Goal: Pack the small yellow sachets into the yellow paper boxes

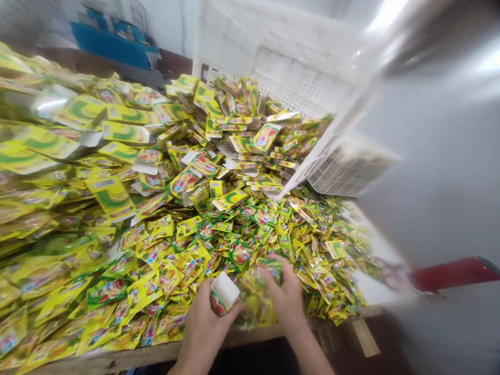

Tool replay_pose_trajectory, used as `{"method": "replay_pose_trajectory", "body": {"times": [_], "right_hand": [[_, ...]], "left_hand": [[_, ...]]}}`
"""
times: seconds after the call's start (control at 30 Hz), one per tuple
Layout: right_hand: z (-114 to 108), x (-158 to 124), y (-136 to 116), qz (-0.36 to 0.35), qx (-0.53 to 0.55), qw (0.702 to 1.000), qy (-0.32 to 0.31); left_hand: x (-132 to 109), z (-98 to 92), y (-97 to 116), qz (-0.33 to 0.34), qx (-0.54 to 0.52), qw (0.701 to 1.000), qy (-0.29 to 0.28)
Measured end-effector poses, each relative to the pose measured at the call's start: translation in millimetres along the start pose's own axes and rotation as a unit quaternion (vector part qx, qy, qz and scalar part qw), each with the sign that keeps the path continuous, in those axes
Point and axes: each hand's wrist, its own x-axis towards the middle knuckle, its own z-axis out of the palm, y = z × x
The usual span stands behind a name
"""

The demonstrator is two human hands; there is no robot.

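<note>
In the head view my left hand [208,322] is wrapped round a small carton [225,292] whose white end faces up. Beside it on the right, my right hand [285,291] is blurred, its fingers curled round a green and yellow packet [270,267]. Beneath and ahead of both hands lies a thick layer of shiny yellow and green packets [187,267]. Farther back, many yellow cartons [109,193] are heaped, several with open flaps.
A tilted white plastic crate [307,74] stands behind the heap, cartons spilling from it. Scissors [388,272] and a red-handled object [452,275] lie at the table's right edge [387,297]. A blue bin [111,44] is at the back left.
</note>
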Motion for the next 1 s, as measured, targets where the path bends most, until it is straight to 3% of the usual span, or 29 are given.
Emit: {"method": "replay_pose_trajectory", "body": {"times": [0.07, 0.13, 0.23, 0.37, 0.5, 0.57, 0.73, 0.9, 1.0], "right_hand": [[-10, 6, -21, -0.009, 0.059, 0.998, -0.010], [-11, 7, -33, -0.063, 0.060, 0.996, -0.035], [0, 4, -29, -0.144, -0.004, 0.987, -0.072], [5, 2, -15, -0.127, -0.097, 0.976, -0.149], [-4, 9, -24, -0.122, -0.137, 0.950, -0.255], [-6, 14, -31, -0.115, -0.142, 0.949, -0.258], [7, 16, -37, -0.113, -0.184, 0.955, -0.202], [9, 11, -42, -0.184, -0.222, 0.911, -0.295], [5, 14, -39, -0.184, -0.147, 0.927, -0.292]], "left_hand": [[7, 5.7, 4, 0.063, 0.039, 0.997, 0.002], [10, 12.6, 6, 0.118, 0.066, 0.991, 0.003], [10, 22.1, 5, 0.151, 0.106, 0.983, 0.027], [4, 33.3, -2, 0.195, 0.141, 0.968, 0.063], [0, 40.6, -5, 0.180, 0.140, 0.970, 0.089], [-1, 38.4, -4, 0.169, 0.119, 0.975, 0.083], [-10, 21.6, -3, 0.086, -0.086, 0.993, -0.003], [-15, 11.9, -5, 0.028, -0.224, 0.973, -0.052], [-11, 5.2, -7, 0.016, -0.296, 0.950, -0.102]]}}
